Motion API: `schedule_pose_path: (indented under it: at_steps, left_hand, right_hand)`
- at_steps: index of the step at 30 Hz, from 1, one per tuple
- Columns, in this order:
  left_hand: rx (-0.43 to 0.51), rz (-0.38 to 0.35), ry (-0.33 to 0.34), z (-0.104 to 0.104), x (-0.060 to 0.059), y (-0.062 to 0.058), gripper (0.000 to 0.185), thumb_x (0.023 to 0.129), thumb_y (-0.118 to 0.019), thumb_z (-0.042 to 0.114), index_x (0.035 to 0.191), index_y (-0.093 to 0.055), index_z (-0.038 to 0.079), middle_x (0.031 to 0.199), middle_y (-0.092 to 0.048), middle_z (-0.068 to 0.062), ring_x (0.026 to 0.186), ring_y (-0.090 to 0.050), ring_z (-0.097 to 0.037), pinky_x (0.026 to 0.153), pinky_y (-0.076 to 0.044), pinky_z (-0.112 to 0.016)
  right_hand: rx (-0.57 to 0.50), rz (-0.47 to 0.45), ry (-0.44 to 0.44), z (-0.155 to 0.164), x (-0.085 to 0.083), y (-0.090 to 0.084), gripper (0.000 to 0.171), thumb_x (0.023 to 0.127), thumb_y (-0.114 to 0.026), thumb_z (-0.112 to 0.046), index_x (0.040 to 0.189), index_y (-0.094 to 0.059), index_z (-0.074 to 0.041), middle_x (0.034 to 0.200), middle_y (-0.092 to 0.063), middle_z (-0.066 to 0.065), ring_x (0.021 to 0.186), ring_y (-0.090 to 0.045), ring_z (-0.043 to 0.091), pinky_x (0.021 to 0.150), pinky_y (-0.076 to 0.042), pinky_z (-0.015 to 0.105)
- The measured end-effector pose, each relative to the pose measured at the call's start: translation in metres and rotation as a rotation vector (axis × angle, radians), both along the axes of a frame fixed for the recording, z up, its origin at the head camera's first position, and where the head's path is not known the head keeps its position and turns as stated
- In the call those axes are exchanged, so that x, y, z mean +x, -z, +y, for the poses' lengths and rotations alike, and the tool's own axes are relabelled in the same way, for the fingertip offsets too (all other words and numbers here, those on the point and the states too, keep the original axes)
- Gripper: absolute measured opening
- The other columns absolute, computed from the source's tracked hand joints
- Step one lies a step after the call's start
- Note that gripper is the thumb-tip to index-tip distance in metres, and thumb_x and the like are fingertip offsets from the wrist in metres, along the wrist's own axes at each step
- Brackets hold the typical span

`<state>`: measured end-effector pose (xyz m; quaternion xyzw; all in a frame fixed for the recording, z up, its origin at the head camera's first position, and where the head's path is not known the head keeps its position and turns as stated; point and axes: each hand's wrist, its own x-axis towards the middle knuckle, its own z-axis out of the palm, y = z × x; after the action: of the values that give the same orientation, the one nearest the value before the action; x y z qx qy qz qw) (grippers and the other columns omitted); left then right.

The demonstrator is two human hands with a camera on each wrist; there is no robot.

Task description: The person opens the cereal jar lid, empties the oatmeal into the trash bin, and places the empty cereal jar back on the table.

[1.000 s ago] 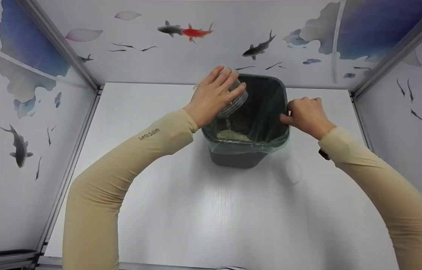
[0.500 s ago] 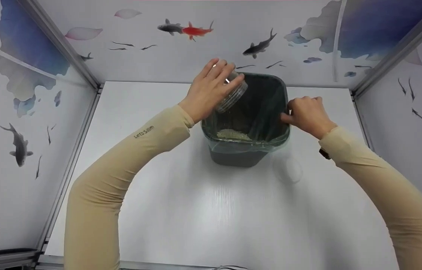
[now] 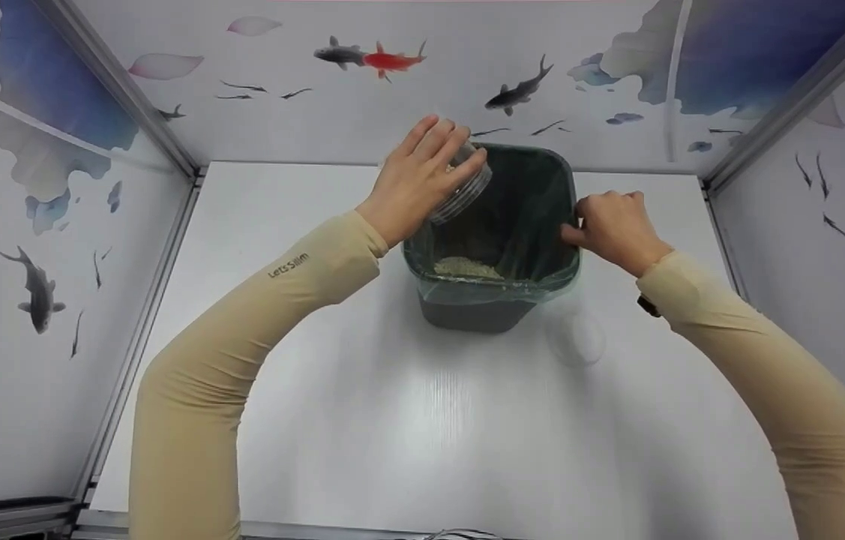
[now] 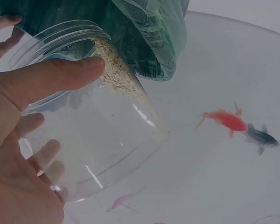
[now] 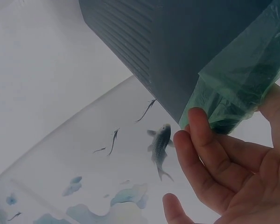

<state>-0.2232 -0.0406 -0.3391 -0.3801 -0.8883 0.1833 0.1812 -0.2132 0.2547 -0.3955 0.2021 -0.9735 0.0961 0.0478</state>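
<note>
My left hand (image 3: 422, 180) grips a clear plastic jar (image 3: 467, 191), tilted mouth-down over the back left corner of a dark grey bin (image 3: 493, 313). A green plastic bag (image 3: 542, 225) lines the bin, and a pile of pale grain (image 3: 467, 268) lies inside. In the left wrist view my thumb (image 4: 51, 77) lies across the jar (image 4: 93, 135), and a little grain (image 4: 116, 74) clings near its mouth beside the bag (image 4: 144, 32). My right hand (image 3: 613, 225) holds the bin's right rim. The right wrist view shows its fingers (image 5: 205, 140) curled on the bag edge (image 5: 242, 84) over the bin wall (image 5: 177, 46).
The bin stands at the back middle of a white table (image 3: 422, 420), inside a booth of fish-printed walls (image 3: 392, 67). A faint round clear thing, perhaps a lid (image 3: 576, 337), lies on the table to the right of the bin's front.
The jar has risen slightly with my left hand, and the thin stream of grain falling from it has stopped. My right hand has stayed on the rim.
</note>
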Motion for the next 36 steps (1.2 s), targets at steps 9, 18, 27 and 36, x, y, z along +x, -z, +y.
schedule_pose_path:
  at_steps: [9, 18, 27, 36]
  left_hand:
    - [-0.019, 0.021, 0.034, 0.0027, -0.0004, 0.0040, 0.082, 0.076, -0.080, 0.019, 0.146, -0.037, 0.020, 0.146, -0.038, -0.012, 0.132, -0.034, -0.029, 0.115, -0.012, -0.040]
    - [-0.079, -0.003, 0.018, 0.0041, 0.0022, 0.0059, 0.087, 0.076, -0.082, 0.024, 0.149, -0.034, 0.021, 0.149, -0.035, -0.011, 0.135, -0.031, -0.028, 0.115, -0.012, -0.039]
    - [-0.037, 0.009, 0.048, 0.0034, 0.0020, 0.0052, 0.081, 0.078, -0.080, 0.020, 0.147, -0.038, 0.020, 0.147, -0.038, -0.012, 0.134, -0.033, -0.029, 0.115, -0.013, -0.039]
    - [-0.061, 0.046, 0.049, 0.0040, 0.0050, 0.0002, 0.083, 0.079, -0.079, 0.020, 0.149, -0.035, 0.021, 0.148, -0.036, -0.011, 0.133, -0.032, -0.029, 0.115, -0.012, -0.040]
  right_hand:
    - [0.005, 0.007, -0.006, 0.0008, 0.0006, -0.0005, 0.031, 0.082, -0.066, -0.022, 0.059, -0.059, -0.003, 0.053, -0.054, 0.010, 0.055, -0.055, 0.035, 0.059, -0.041, 0.062]
    - [0.006, -0.015, -0.003, 0.0000, 0.0012, -0.0019, 0.030, 0.083, -0.065, -0.022, 0.061, -0.061, -0.002, 0.054, -0.055, 0.011, 0.056, -0.055, 0.036, 0.059, -0.040, 0.061]
    - [0.003, -0.023, -0.006, 0.0003, 0.0012, -0.0014, 0.030, 0.084, -0.066, -0.022, 0.065, -0.063, 0.001, 0.057, -0.058, 0.013, 0.058, -0.057, 0.037, 0.061, -0.040, 0.062]
    - [0.003, -0.025, -0.009, 0.0006, 0.0008, -0.0012, 0.029, 0.084, -0.066, -0.021, 0.066, -0.064, 0.002, 0.059, -0.059, 0.013, 0.059, -0.057, 0.037, 0.062, -0.041, 0.063]
